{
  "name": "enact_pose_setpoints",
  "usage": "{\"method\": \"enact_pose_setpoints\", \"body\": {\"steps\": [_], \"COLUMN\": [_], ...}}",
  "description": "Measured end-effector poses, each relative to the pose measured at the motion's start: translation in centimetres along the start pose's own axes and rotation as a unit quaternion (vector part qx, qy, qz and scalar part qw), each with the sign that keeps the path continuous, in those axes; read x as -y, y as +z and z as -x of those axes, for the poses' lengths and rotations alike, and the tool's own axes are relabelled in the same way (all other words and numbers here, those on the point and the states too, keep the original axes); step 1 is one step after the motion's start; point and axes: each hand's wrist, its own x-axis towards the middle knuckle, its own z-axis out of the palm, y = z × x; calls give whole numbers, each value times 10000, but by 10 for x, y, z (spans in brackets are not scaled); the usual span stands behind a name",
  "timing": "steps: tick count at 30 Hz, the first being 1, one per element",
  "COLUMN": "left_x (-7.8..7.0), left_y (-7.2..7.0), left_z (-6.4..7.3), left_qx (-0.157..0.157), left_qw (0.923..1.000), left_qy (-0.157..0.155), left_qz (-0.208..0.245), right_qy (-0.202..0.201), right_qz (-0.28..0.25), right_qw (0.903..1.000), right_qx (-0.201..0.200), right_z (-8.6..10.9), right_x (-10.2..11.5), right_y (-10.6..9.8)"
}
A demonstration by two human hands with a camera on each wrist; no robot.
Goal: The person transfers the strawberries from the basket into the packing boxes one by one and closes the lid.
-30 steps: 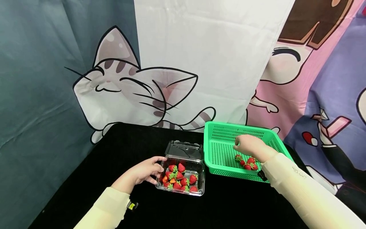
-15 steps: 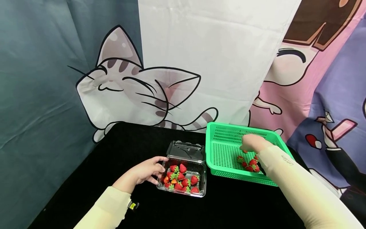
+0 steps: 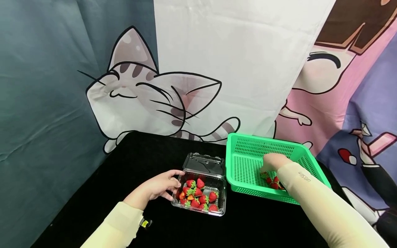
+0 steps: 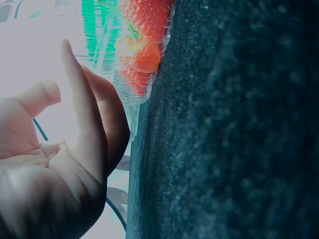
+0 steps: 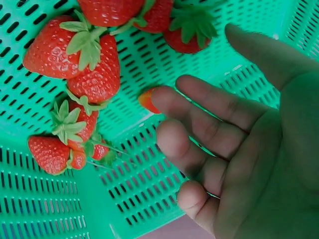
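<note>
My left hand (image 3: 159, 186) touches the left side of an open clear plastic clamshell box (image 3: 222, 201), fingers spread along its rim and wall. Red strawberries (image 3: 195, 203) with green leaves lie inside the box; in the left wrist view a strawberry (image 4: 147, 20) shows through the clear wall. My right hand (image 5: 234, 134) is inside a green plastic basket (image 3: 243, 187), fingers loosely bent, thumb apart, and nothing shows in its grasp. Beside it lie several strawberries (image 5: 94, 74). A small orange-red piece (image 5: 147, 101) is partly hidden behind a fingertip.
The box's hinged lid (image 3: 204, 163) is folded back, close to the basket's left wall. Black cloth (image 3: 149, 148) covers the table. A printed curtain (image 3: 192, 44) with cartoon figures hangs right behind.
My right hand has come lower in the basket, nearer the strawberries. The left hand stays at the box. The head view has shifted slightly, so the box and basket appear farther right.
</note>
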Motion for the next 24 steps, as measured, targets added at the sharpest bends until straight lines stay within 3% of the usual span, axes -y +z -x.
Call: {"method": "enact_pose_setpoints", "body": {"steps": [5, 10, 16, 19, 24], "left_x": [-1, -2, -3, -2, 0], "left_y": [0, -1, -2, -2, -3], "left_z": [0, 0, 0, 0, -1], "left_qx": [4, 41, 48, 51, 61], "left_qw": [10000, 10000, 10000, 10000, 9999], "left_qy": [-34, -70, -64, -70, -81], "left_qz": [4, 3, 12, 37, 54], "right_qy": [26, 61, -47, -151, -316], "right_qz": [-243, -265, -400, -393, -878], "right_qw": [9986, 9975, 9969, 9979, 9937], "right_qx": [470, 656, 678, 487, 614], "right_z": [-6, -14, -17, -17, -20], "right_x": [-1, -5, -6, -7, -14], "right_y": [1, 6, 10, 13, 9]}}
